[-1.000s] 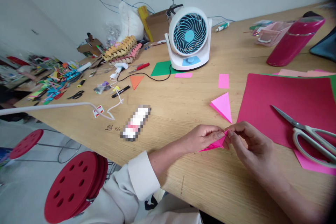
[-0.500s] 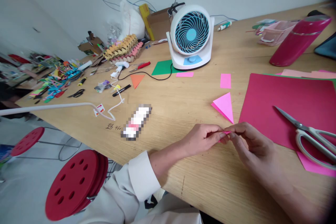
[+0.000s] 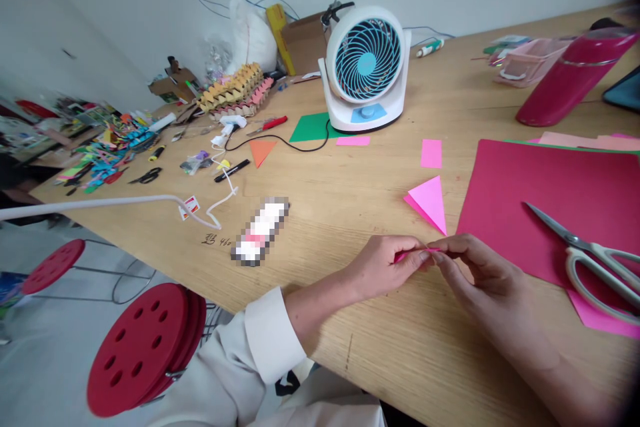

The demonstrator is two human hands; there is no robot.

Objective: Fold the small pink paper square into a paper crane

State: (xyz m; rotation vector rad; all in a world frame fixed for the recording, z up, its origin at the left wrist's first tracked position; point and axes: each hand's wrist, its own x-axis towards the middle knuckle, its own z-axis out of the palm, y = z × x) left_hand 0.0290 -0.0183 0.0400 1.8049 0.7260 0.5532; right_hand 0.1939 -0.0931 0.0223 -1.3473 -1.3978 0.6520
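Between my fingertips is a small piece of pink paper (image 3: 433, 250), mostly covered by the fingers. My left hand (image 3: 387, 265) pinches it from the left, and my right hand (image 3: 483, 273) pinches its other side; the fingertips almost meet. Just beyond them lies a folded pink paper triangle (image 3: 429, 202), with a small pink paper rectangle (image 3: 431, 153) farther back. To the right, a large dark red sheet (image 3: 520, 177) lies flat, and scissors (image 3: 575, 243) with pale handles rest on it, blades pointing up and left.
A white fan (image 3: 367, 70) stands at the back, near a green sheet (image 3: 310, 128). A magenta bottle (image 3: 570, 80) and a pink basket (image 3: 533, 61) stand back right. Left are a blurred-out phone-like object (image 3: 260, 232), a black marker (image 3: 231, 171), a white cable (image 3: 150, 199) and red stools (image 3: 143, 347).
My fingers have shifted slightly on the pink paper, and a strip of it now shows under my left index finger. The view has moved a little; other things lie as before.
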